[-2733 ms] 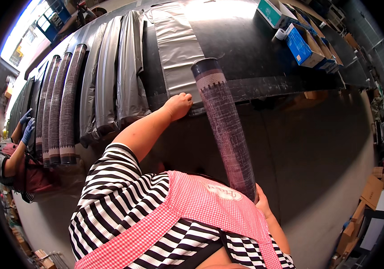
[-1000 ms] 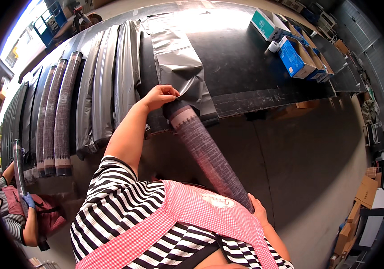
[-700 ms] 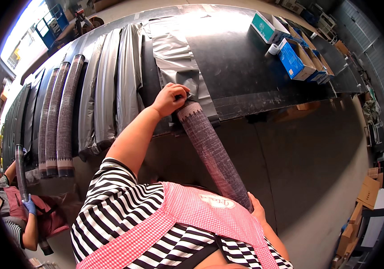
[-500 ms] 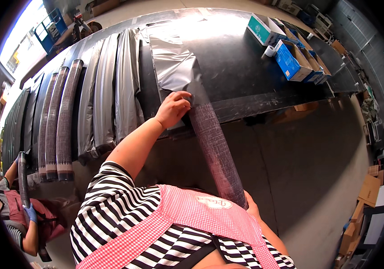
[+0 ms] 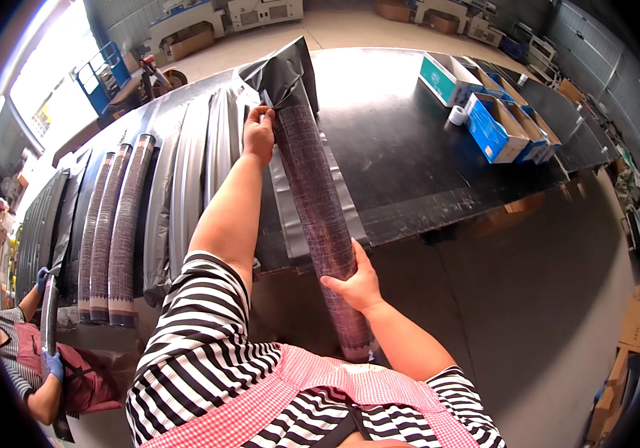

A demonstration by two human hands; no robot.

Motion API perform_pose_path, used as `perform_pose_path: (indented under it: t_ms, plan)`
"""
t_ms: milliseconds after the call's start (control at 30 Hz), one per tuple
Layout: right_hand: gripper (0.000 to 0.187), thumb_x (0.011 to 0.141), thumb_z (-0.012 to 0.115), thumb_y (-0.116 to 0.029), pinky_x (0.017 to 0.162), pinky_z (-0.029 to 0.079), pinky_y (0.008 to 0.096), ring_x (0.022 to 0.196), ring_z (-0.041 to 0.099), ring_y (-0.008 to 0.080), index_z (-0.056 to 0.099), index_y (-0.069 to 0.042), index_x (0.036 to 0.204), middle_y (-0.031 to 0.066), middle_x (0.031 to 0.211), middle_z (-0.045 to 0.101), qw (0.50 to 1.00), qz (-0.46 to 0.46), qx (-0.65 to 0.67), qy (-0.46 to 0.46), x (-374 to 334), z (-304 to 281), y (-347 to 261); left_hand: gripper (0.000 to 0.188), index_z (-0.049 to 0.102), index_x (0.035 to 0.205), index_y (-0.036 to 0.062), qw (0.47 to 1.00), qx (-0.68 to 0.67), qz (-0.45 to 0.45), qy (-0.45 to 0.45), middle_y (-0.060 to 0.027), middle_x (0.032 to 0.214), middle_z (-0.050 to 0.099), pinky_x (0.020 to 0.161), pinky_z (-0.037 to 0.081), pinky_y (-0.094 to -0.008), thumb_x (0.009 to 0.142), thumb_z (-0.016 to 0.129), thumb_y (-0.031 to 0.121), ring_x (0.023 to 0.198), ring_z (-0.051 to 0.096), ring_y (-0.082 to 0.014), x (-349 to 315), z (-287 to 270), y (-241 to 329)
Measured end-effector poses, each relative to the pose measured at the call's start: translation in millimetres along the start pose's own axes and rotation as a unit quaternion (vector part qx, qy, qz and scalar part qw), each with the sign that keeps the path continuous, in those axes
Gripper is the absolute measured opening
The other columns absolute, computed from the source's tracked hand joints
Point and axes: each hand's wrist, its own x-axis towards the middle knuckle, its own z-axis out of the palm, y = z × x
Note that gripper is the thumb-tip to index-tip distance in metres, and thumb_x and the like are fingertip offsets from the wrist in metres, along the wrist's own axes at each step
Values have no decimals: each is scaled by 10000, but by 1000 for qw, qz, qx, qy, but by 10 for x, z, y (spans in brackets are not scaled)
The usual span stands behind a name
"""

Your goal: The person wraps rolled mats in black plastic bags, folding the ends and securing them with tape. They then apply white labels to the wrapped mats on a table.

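Observation:
A rolled rug [image 5: 309, 187], dark purplish brown with a paler band at its near end, slants from my body up over the black table [image 5: 402, 142]. Its far end sits inside the mouth of a black plastic bag [image 5: 283, 73], which stands raised and creased. My left hand [image 5: 259, 136] pinches the bag's edge beside the roll. Lower down, my right hand [image 5: 356, 280] wraps round the roll, thumb on top. Beneath the roll a flat grey plastic bag [image 5: 346, 216] lies on the table, its edges showing on both sides.
Several bagged rolls [image 5: 189, 168] and bare rug rolls [image 5: 129, 231] line the table to the left. Open cardboard boxes [image 5: 492, 127] and a white tape roll [image 5: 457, 115] stand at the right. At far left a gloved co-worker [image 5: 51, 351] holds another roll.
The roll has moved forward and up over the table, its far end carrying the bag's mouth. My left hand reaches farther out; my right hand has moved up from the roll's near end.

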Motion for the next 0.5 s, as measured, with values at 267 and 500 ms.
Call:
perform_pose_path:
  t_ms: [267, 500]
  plan:
    - [650, 794, 776, -337, 943, 470, 400, 1090, 577, 287, 510, -46, 1311, 163, 1172, 566, 1000, 25, 0, -16, 688, 135, 487, 92, 591, 1007, 125, 990, -79, -115, 6, 38, 794, 585, 612, 419, -223, 1016, 550, 207, 693, 538, -72, -127, -71, -395]
    - [578, 781, 680, -195, 978, 473, 392, 1163, 584, 343, 550, -28, 1319, 184, 1226, 623, 969, -114, -192, 109, 3061, 109, -423, 84, 680, 931, 77, 927, 337, 154, 52, -150, 1319, 517, 1038, 389, -388, 908, 675, 157, 1273, 474, -293, -205, 29, -257]
